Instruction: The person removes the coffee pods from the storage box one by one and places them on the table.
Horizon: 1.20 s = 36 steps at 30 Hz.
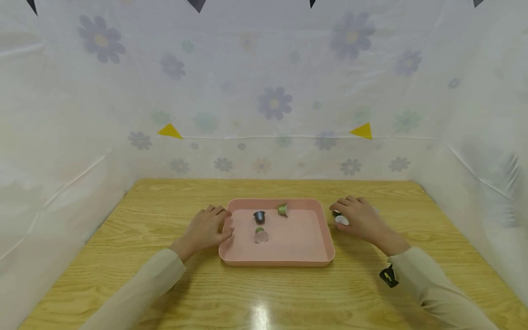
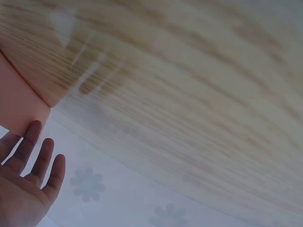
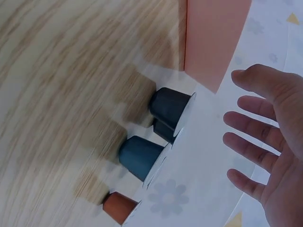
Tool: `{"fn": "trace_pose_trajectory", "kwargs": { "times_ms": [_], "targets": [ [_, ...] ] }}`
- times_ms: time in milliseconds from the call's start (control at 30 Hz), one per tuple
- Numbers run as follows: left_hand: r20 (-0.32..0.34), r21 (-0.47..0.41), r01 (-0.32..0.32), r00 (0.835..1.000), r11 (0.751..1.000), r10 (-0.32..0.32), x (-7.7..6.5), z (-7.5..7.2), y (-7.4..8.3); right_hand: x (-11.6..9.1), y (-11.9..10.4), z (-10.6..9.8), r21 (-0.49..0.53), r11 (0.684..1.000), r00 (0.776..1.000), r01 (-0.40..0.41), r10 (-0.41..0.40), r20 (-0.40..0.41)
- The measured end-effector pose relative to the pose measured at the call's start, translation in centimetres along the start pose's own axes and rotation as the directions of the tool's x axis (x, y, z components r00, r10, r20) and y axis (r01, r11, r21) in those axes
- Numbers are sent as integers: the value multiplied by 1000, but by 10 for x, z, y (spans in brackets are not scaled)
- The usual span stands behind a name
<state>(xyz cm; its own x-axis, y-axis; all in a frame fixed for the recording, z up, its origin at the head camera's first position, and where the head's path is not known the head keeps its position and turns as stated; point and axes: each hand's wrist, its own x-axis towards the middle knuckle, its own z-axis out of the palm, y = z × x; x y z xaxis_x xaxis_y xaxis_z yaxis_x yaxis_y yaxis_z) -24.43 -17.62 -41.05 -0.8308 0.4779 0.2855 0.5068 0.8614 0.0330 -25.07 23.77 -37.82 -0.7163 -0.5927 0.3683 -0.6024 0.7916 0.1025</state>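
A pink tray [image 1: 297,247] holds three coffee capsules: a dark blue-grey capsule [image 1: 260,217], a green capsule [image 1: 282,210] and another green capsule [image 1: 261,236] with its pale lid facing me. At the tray's left rim is my left hand [image 1: 206,229], its fingertips right at the edge and its fingers fairly straight. My right hand [image 1: 360,220] hovers over capsules on the table right of the tray, fingers spread, nothing gripped. Beneath it, the right wrist view shows a black capsule [image 3: 169,108], a dark capsule partly hidden behind it, a teal capsule [image 3: 138,157] and an orange-brown capsule [image 3: 118,207].
The wooden table [image 1: 255,293] bears the tray. White flower-patterned sheeting [image 1: 231,82] encloses its back and sides, with yellow triangles [image 1: 170,131] on the back sheet. A black clip-like piece [image 1: 389,276] hangs at the right sleeve.
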Motion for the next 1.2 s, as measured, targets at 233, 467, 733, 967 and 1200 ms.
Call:
{"fn": "trace_pose_trajectory", "kwargs": {
  "times_ms": [233,467,733,967,1200],
  "targets": [
    [-7,1,-6,1000,1000,6,-1,-1,0,8,-9,4,12,999,997,47,-46,-55],
    [-16,4,-10,1000,1000,10,0,0,0,18,-14,11,38,998,999,45,-44,-27],
    [-19,9,-9,1000,1000,9,1,1,-1,29,-20,18,45,998,999,51,-52,15],
    [-7,-3,0,1000,1000,0,1,1,-1,38,-25,25,42,996,997,79,-80,9],
    [-14,-3,-2,1000,1000,2,1,1,0,48,-30,29,51,994,995,98,-99,22]
  ]
}}
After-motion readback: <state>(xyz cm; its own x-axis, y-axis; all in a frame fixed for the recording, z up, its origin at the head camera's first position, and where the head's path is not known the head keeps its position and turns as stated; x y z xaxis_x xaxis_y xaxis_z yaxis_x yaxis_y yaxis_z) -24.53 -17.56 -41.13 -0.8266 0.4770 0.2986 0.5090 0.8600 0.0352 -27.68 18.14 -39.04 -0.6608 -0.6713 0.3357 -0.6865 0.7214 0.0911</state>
